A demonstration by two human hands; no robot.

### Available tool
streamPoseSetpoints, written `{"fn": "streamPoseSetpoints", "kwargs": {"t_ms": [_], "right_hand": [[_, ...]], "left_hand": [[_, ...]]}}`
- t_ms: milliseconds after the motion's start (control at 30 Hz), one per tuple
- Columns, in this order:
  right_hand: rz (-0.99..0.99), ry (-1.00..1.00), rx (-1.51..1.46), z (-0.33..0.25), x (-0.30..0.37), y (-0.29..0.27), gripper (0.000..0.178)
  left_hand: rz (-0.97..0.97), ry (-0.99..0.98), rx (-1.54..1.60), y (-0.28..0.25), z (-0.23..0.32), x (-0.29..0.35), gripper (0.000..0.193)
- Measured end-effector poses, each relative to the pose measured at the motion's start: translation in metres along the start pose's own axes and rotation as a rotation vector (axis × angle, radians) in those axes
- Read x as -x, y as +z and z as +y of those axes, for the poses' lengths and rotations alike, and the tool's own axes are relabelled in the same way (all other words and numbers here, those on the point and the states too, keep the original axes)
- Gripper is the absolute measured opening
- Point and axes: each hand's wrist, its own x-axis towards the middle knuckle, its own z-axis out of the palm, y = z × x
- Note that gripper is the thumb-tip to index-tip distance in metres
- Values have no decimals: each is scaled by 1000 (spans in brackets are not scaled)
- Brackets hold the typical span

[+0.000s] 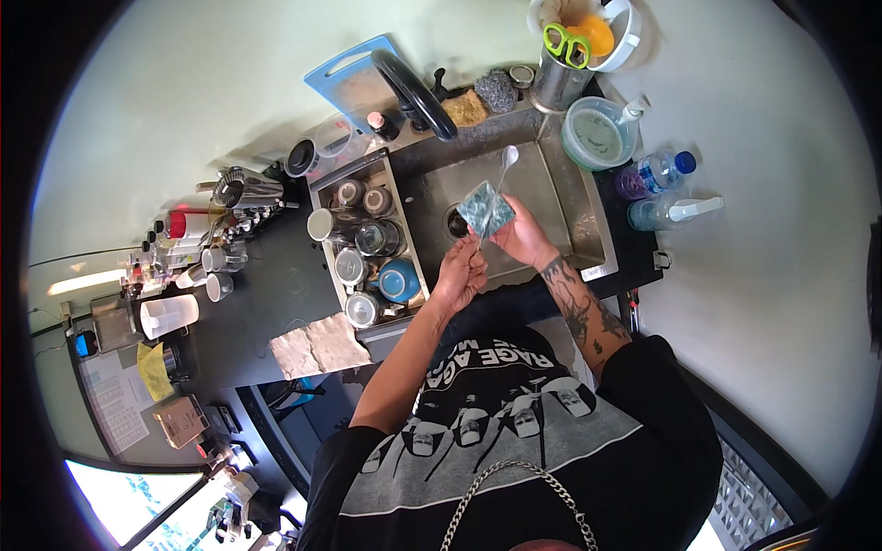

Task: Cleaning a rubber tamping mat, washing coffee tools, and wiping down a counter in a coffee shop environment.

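Note:
Over the metal sink [542, 147] I hold a long spoon [510, 157], its bowl pointing away from me. A square blue-green scrub pad [482, 209] lies against the spoon's handle and hides part of it. My right hand [526, 241] is closed on the pad, its thumb along the pad's edge. At the near end of the handle, my left hand [462, 272] pinches with its fingertips. The drain hole [457, 222] shows just left of the pad.
A rack [418, 248] of upturned cups and jars stands left of the sink. The black faucet [413, 95] arches over its far edge. Right of the sink are a soapy tub [597, 134] and bottles [657, 174]. A beige cloth [322, 347] lies on the left counter.

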Motion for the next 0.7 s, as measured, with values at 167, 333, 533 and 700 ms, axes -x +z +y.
{"fn": "streamPoseSetpoints", "kwargs": {"t_ms": [167,333,533,700], "right_hand": [[170,-110,26,-5,10,16,51],[227,-111,1099,13,22,36,47],[152,-829,1777,20,32,31,47],[79,-886,1960,-18,37,21,49]], "left_hand": [[72,15,26,-16,-6,-8,22],[137,11,129,-18,5,-16,23],[72,-159,182,-12,12,-16,23],[48,-270,78,-4,9,7,17]]}}
